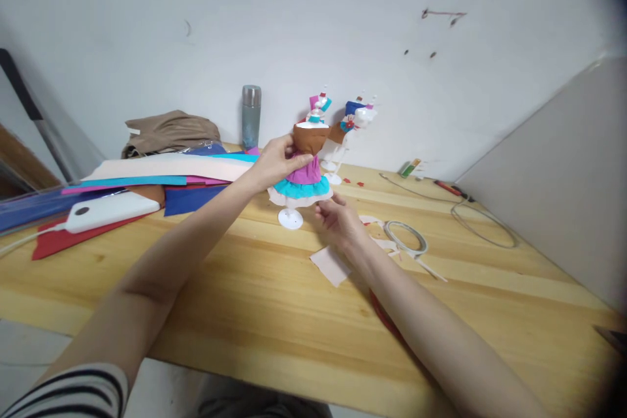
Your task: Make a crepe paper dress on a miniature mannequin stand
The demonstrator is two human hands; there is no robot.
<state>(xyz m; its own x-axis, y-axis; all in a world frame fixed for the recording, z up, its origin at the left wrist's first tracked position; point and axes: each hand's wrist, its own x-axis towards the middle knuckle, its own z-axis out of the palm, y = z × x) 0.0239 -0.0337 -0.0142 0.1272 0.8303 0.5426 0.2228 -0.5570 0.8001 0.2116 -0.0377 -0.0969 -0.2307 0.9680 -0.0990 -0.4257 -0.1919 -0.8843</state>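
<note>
Near the middle of the wooden table stands a small dressed figure on a white round base. It has a brown upper part, a magenta middle and a skirt with turquoise and pale pink ruffles. My left hand is wrapped round its brown and magenta part from the left. At the lower right edge of the skirt is my right hand, its fingers curled together in a pinch on the pale ruffle. Behind the figure are other decorated pieces on white stands, partly hidden.
Coloured sheets, a white device with a cable and a brown cloth lie at left. A bottle stands by the wall. At right are a coiled cable, a pale paper piece and a red-handled tool.
</note>
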